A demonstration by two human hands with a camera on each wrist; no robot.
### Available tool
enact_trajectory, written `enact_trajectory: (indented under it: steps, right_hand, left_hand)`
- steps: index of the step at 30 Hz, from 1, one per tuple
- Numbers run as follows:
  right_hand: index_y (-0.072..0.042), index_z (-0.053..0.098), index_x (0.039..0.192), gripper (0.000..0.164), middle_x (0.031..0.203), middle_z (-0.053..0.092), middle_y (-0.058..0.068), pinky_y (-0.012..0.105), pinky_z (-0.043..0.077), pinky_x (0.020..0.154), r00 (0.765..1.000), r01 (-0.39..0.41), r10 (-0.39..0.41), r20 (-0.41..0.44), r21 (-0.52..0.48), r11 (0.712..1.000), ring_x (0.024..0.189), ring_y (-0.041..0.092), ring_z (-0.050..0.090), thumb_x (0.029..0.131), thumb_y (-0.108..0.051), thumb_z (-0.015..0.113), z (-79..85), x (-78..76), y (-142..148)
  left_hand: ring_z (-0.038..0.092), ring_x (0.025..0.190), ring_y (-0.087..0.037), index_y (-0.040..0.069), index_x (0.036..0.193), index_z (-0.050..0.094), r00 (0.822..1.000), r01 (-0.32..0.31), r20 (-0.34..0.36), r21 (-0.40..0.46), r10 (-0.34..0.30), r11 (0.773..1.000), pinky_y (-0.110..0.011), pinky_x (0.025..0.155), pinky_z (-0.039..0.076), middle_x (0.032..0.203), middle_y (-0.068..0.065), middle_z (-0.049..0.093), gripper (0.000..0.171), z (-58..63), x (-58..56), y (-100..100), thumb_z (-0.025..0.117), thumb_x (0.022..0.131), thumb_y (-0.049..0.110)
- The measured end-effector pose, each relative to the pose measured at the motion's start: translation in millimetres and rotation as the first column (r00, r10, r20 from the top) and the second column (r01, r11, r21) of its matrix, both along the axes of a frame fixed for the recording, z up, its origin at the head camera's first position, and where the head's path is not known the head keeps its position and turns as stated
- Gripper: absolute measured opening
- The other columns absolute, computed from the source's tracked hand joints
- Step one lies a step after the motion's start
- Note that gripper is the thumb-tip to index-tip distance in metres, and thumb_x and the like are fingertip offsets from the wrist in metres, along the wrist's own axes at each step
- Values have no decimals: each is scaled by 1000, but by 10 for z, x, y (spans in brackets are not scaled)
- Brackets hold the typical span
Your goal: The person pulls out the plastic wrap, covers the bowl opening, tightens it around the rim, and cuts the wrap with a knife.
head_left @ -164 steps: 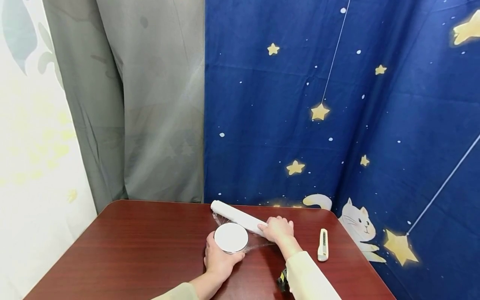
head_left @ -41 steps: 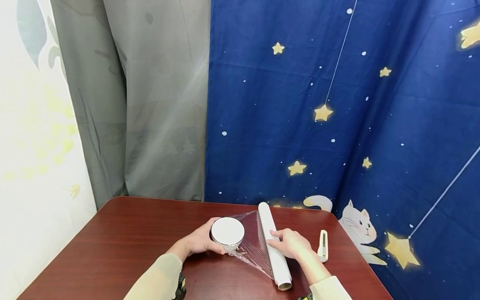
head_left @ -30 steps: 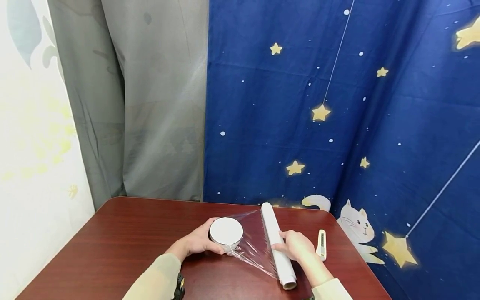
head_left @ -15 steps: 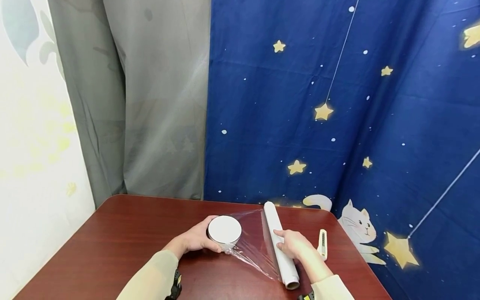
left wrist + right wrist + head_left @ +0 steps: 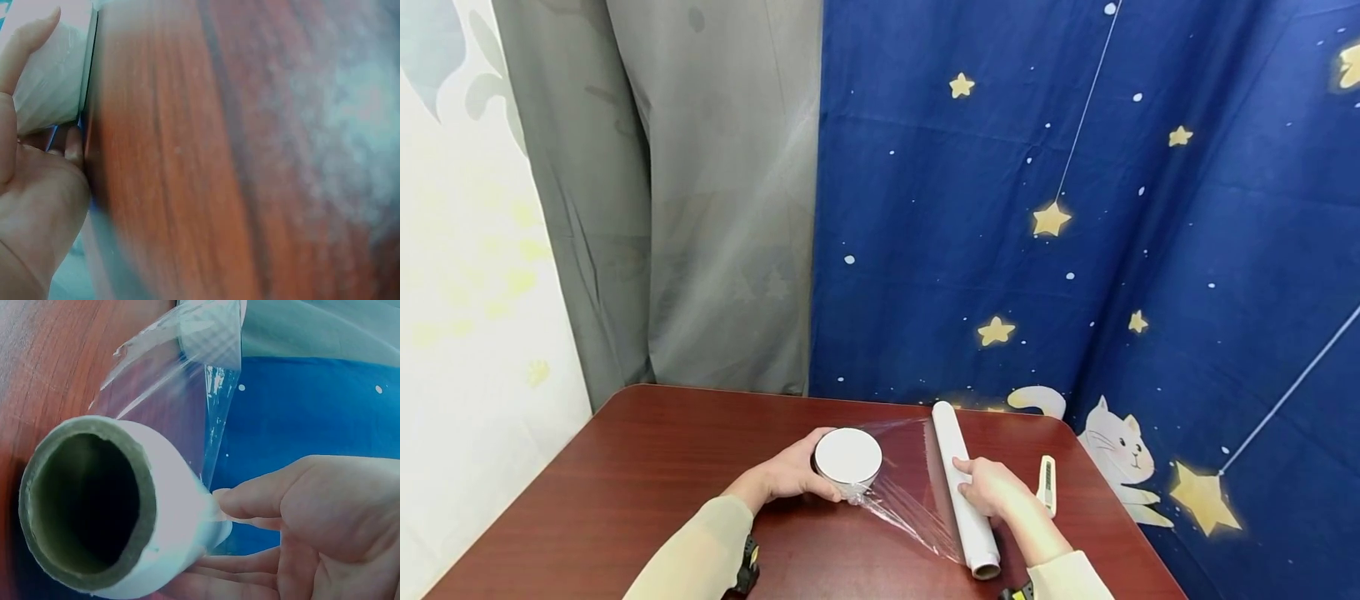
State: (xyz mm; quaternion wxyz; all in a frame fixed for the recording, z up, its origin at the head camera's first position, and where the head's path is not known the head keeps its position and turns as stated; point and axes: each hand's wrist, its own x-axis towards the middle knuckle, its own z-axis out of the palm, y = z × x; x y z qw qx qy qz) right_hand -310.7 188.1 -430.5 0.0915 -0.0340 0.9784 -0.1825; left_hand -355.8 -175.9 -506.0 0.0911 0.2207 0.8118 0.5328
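My left hand (image 5: 793, 473) grips a round white container (image 5: 848, 454) with a flat top, thumb at its near side. In the left wrist view, the container's ridged side wall (image 5: 53, 81) shows beside the thumb; the farther fingers are partly hidden. To the right, my right hand (image 5: 992, 490) holds a white roll of plastic wrap (image 5: 961, 492) that lies lengthwise on the table. Clear film (image 5: 913, 512) stretches from the roll to the container, bunched in creases at the near edge. The right wrist view shows the roll's hollow core end (image 5: 87, 506), with thumb and fingers around its side.
A cream utility knife (image 5: 1047, 483) lies right of my right hand. The dark red wooden table (image 5: 647, 467) ends at a rounded back edge, before grey (image 5: 730, 250) and blue starry curtains (image 5: 925, 250). A dark band with yellow marks (image 5: 747, 567) sits at my left wrist.
The roll, first slanted behind the container, now lies to its right with film drawn out between them. My left hand has shifted round to the container's left side. Recently the gap widens slightly.
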Motion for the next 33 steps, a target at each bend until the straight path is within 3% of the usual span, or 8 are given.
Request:
enact_trajectory:
  steps: [4, 8, 10, 16, 18, 28, 33]
  right_hand:
    - [-16, 66, 154, 58, 148, 64, 33, 45, 64, 74, 999, -19, 21, -48, 46, 999, 95, 31, 77, 99, -27, 82, -30, -7, 26]
    - [-16, 69, 150, 66, 145, 68, 29, 55, 58, 98, 994, -13, 20, -111, 61, 998, 122, 38, 72, 90, -33, 91, -61, -10, 47]
    - [-16, 70, 149, 66, 144, 69, 29, 55, 58, 98, 992, -1, 8, -129, 54, 999, 120, 39, 72, 88, -31, 92, -74, -6, 61]
    - [-15, 71, 148, 64, 140, 68, 34, 41, 61, 59, 993, 41, -45, -105, -48, 998, 89, 30, 71, 88, -24, 92, -78, 12, 104]
    - [-15, 70, 148, 64, 140, 68, 34, 39, 60, 54, 994, 45, -51, -93, -64, 997, 87, 29, 70, 89, -23, 91, -70, 11, 108]
    - [-17, 70, 149, 64, 141, 68, 33, 39, 60, 58, 994, 46, -49, -96, -40, 998, 93, 31, 71, 89, -25, 91, -68, 16, 106]
    - [-22, 72, 147, 65, 140, 72, 27, 49, 60, 79, 989, 42, -36, -146, 38, 998, 106, 36, 74, 85, -32, 92, -103, 51, 92]
  left_hand:
    - [57, 136, -29, 8, 161, 42, 1000, -4, 14, 1, 4, 1000, -49, 117, 43, 152, -14, 61, 110, 4, 15, 0, 102, 69, 15]
    - [56, 137, -29, 9, 161, 41, 999, -7, 32, 18, 6, 1000, -49, 118, 43, 152, -14, 60, 110, -4, 20, 3, 102, 70, 14]
    - [56, 137, -29, 10, 162, 41, 999, -8, 42, 24, 7, 1000, -48, 118, 42, 152, -14, 61, 110, -8, 25, 8, 102, 70, 14]
    - [56, 137, -29, 11, 162, 41, 998, -9, 67, 31, 7, 999, -48, 118, 42, 152, -13, 61, 110, -9, 32, 14, 102, 70, 13]
    - [56, 137, -30, 11, 161, 41, 998, -7, 66, 32, 5, 999, -49, 118, 42, 151, -13, 61, 109, -6, 27, 9, 102, 71, 13]
    - [55, 137, -29, 9, 162, 40, 998, 2, 61, 22, -3, 1000, -47, 117, 42, 152, -15, 60, 109, 1, 40, 3, 102, 72, 14]
    - [55, 137, -30, 9, 162, 39, 998, -1, 60, 26, -1, 1000, -47, 116, 42, 152, -15, 60, 110, -4, 50, 11, 101, 72, 11]
